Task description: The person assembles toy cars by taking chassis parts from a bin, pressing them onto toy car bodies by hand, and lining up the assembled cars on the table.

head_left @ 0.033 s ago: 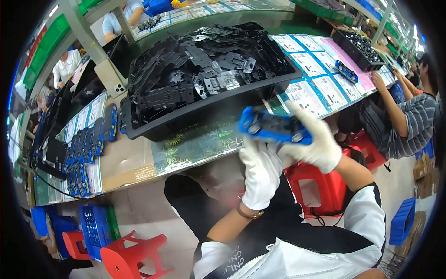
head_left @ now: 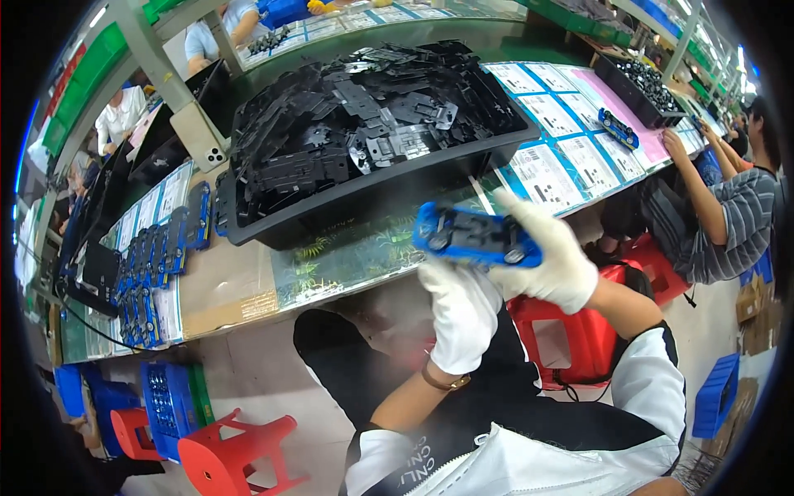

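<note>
Dark capital letters (head_left: 418, 468) on wearer's white jacket (head_left: 641, 393), tilted and partly folded, printed sheets (head_left: 547, 114) right of black tub (head_left: 389, 194), blue borders, fine print too small to read

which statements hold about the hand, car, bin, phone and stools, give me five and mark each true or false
1. The right hand grips the car. True.
2. The car is red. False: the car is blue.
3. Black parts fill the bin. True.
4. The phone lies inside the bin. False: the phone is outside, left of the bin.
5. Two red stools stand at lower left. True.
</note>
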Tool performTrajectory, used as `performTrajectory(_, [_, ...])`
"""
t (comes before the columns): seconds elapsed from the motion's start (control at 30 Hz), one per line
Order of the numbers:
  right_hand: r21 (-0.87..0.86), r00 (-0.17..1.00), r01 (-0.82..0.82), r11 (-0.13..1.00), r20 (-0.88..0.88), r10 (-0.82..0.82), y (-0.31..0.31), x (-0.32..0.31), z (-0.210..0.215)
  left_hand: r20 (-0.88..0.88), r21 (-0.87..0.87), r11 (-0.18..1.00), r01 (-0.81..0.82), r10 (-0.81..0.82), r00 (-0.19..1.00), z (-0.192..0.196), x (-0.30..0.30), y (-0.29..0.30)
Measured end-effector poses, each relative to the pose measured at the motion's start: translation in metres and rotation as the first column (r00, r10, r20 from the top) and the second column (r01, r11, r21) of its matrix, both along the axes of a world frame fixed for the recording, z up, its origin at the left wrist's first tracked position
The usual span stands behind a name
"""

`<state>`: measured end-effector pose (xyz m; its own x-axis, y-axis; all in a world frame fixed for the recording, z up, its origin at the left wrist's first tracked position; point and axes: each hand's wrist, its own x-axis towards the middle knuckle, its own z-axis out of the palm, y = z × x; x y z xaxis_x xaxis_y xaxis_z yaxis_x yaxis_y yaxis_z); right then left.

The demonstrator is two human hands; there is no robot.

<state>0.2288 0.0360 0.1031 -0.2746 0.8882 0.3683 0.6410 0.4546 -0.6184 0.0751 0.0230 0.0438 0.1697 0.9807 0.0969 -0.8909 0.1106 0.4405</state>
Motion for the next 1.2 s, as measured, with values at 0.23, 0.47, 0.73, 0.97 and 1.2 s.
performTrajectory(0.23, [0.414,0.987,-0.097,0.905,0.154,0.036,0.073,-0.024,0.037,-0.036,-0.174,0.966,-0.194,0.19,0.981,-0.003,-0.03,0.007])
performTrajectory(0.47, [0.417,0.652,0.269,0.868,0.585,-0.483,0.177,-0.052,0.046,0.074,-0.196,0.96,-0.202,0.22,0.973,-0.006,-0.043,-0.006])
performTrajectory(0.73, [0.283,0.872,0.139,0.949,0.418,-0.253,0.169,-0.029,0.059,0.042,-0.186,0.955,-0.229,0.241,0.97,-0.035,-0.06,-0.004])
performTrajectory(0.97, [0.388,0.842,0.032,0.921,0.486,-0.234,0.161,-0.01,0.031,0.449,-0.336,0.941,0.053,0.11,0.887,-0.047,-0.06,-0.006])
performTrajectory(1.2, [0.604,0.851,0.145,0.783,0.328,-0.411,0.122,-0.019,0.038,0.139,0.634,0.699,0.331,0.318,-0.938,-0.056,-0.063,-0.011])
